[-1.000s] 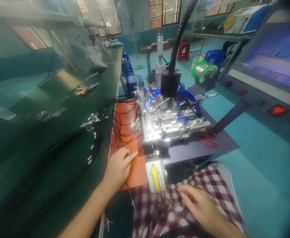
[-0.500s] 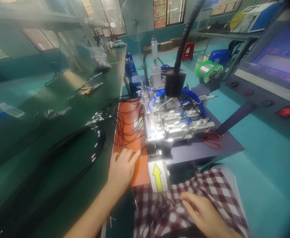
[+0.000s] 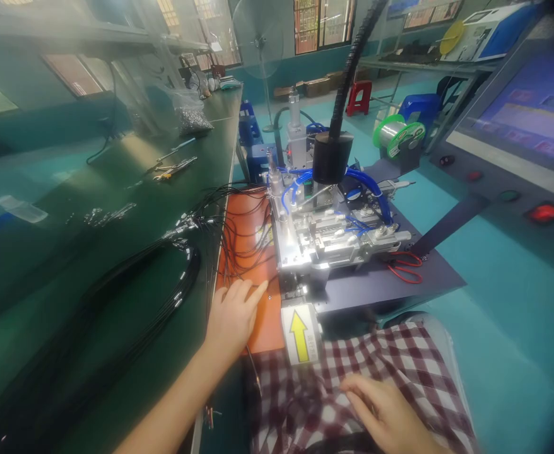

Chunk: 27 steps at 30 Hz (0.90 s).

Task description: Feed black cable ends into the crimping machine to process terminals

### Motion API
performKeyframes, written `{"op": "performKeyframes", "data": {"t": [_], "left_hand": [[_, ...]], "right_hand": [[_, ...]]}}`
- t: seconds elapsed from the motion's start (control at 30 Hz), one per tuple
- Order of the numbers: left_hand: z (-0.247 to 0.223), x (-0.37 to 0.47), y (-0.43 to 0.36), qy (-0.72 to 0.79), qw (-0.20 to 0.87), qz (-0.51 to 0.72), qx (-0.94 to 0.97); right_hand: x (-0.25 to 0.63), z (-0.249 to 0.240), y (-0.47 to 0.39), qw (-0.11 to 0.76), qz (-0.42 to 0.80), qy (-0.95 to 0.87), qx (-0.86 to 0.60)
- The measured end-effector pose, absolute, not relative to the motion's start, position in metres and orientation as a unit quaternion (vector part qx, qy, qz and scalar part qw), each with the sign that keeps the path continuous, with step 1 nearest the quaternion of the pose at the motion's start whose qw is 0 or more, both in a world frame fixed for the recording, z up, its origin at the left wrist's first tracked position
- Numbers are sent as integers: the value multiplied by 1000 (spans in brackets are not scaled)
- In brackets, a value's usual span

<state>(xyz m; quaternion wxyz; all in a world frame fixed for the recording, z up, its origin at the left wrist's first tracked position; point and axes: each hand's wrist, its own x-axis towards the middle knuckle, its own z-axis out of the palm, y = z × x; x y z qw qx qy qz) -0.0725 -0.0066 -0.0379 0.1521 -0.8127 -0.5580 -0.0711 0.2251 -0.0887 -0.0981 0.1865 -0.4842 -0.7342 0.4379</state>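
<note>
My left hand (image 3: 232,315) is closed over the orange plate (image 3: 264,328), its fingers curled around a thin black cable (image 3: 253,362). The cable's tail hangs below the palm, and a thin length runs from the fingertips toward the machine's front. Most of the grip is hidden under the knuckles. Over the checkered cloth on my lap hovers my right hand (image 3: 383,407), thumb and forefinger nearly meeting, with nothing visible in it. Just right of my left hand stands the metal machine (image 3: 324,243), with a yellow-arrow box (image 3: 300,334) at its near end.
Several black cables (image 3: 243,239) cross the orange plate from the green bench (image 3: 130,284). A bundle with metal ends (image 3: 182,287) lies on the bench, near pliers (image 3: 175,169). A black lamp head (image 3: 332,157) hangs over the machine. A control panel (image 3: 508,170) and wire spool (image 3: 400,135) are to the right.
The view has shifted very slightly. Both hands keep nearly the same place and pose. The machine's upright cylinder at the back sits lower against its block.
</note>
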Motion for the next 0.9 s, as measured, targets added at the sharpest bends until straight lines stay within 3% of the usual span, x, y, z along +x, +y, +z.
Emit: {"op": "performKeyframes", "data": {"t": [0.43, 0.7, 0.9], "left_hand": [[-40, -73, -7, -571, 121, -79, -808], [-37, -75, -8, -585, 66, -91, -803], [-30, -77, -13, -589, 16, -115, -800]], "right_hand": [[178, -67, -93, 150, 517, -748, -389], [109, -64, -88, 162, 794, -450, -375], [93, -67, -86, 176, 830, -387, -361]]}}
